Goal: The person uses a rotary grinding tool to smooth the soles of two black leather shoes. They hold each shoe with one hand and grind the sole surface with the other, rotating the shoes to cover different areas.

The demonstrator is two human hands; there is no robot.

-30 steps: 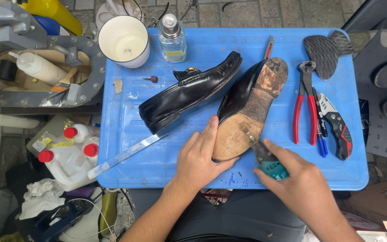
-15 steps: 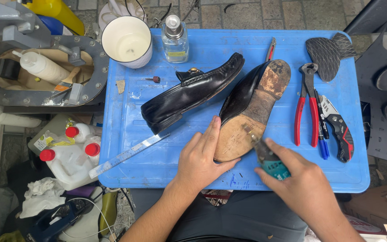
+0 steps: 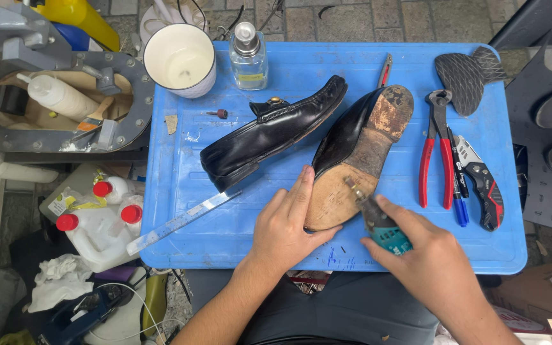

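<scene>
Steadying the upturned shoe, your left hand lies flat, fingers apart; right hand clamps the rotary tool (tip on sole; shoe's long axis runs near-left to far-right).

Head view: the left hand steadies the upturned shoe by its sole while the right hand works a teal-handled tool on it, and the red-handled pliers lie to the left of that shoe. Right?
Not quite. The head view shows the red-handled pliers lying to the right of the upturned shoe, not the left. The rest holds: the left hand steadies the sole and the right hand works the teal-handled tool on it.
</scene>
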